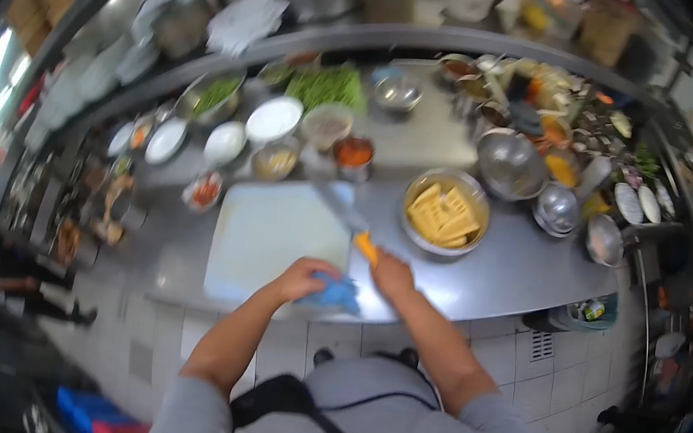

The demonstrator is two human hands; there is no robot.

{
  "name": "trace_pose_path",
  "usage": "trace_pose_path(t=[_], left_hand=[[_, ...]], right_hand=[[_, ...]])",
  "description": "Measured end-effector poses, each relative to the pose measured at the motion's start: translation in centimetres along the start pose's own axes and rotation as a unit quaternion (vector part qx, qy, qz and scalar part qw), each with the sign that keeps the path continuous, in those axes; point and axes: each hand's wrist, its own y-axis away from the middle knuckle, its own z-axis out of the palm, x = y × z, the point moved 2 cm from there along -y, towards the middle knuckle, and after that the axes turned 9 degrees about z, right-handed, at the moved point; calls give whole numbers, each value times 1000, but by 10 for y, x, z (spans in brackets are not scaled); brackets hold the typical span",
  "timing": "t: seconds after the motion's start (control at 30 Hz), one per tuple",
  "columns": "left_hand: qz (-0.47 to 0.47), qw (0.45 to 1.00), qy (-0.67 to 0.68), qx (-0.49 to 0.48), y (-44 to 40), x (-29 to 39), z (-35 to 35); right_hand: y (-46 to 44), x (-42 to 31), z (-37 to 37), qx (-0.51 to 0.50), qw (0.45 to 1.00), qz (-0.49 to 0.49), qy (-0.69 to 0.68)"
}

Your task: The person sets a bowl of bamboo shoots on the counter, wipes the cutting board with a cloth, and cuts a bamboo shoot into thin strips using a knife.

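The right hand (392, 275) is closed around the orange-yellow handle of a knife (365, 246), with the handle jutting from the far side of the fist. The blade, smeared by blur, runs away from the hand toward the far left and passes over the far right corner of a white cutting board (279, 238); whether it touches the board cannot be told. The hand itself is off to the right of the board, over the near part of the metal counter (523, 256).

The left hand (305, 280) is clamped on a blue cloth (333, 294), the fingers and thumb gathered on its left end. The cloth spreads from the fingers toward the right, at the near right corner of the board and close to the counter's front edge. It lies nearer to the person than the knife handle, and to the left of the right hand. The two hands are apart, with the cloth and a strip of counter between them.

Beyond the right hand and a little to its right stands a metal bowl (438, 249) filled with yellow blocks (442, 214). A small metal tub (354, 166) of something red stands past the blade, near the board's far right corner. Left of the board is a small bowl of red pieces (204, 191).
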Motion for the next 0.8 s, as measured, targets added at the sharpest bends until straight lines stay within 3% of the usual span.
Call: trace_pose_path(t=[0.03,0.07,0.13,0.23,0.3,0.33,0.37,0.4,0.47,0.5,0.53,0.6,0.63,0.7,0.73,0.8], left_hand=[[18,997,25,67,6,-5,-22],[-14,983,120,141,10,3,-45],[-53,952,90,290,20,-14,-108],[-11,897,174,406,25,-86,-201],[-80,861,204,459,24,-136,-235],[-76,870,206,441,4,-139,-227],[-190,854,-34,483,-10,-142,-215],[-285,773,-274,496,-18,-144,-206],[-180,783,-373,463,-69,-217,-200],[-106,822,-368,421,-87,-186,-175],[-57,819,-382,424,-109,-201,-159],[-23,866,-362,344,-133,-171,-113],[14,887,-333,320,-138,-155,-91],[38,882,-411,228,-140,-124,-40],[-26,901,-394,179,-126,-66,-20],[-25,886,-451,101,-130,-30,-4]], right_hand=[[14,8,-1,5,1000,-2,-31],[36,15,-15,-53,998,23,-35],[89,33,-39,-117,988,95,-41],[184,91,-34,-53,989,112,-76],[251,117,-48,-13,990,125,-64],[285,121,-59,-13,988,150,-44],[315,123,-68,8,984,178,-27],[337,125,-73,25,979,201,-7],[368,129,-68,82,972,220,-12],[380,131,-68,130,965,226,-17],[380,132,-61,106,971,212,-6],[376,133,-42,238,941,236,-51],[373,128,-35,204,953,219,-44],[350,121,-30,272,916,239,-174],[339,114,-33,258,923,225,-173],[318,101,-41,267,920,214,-193]])
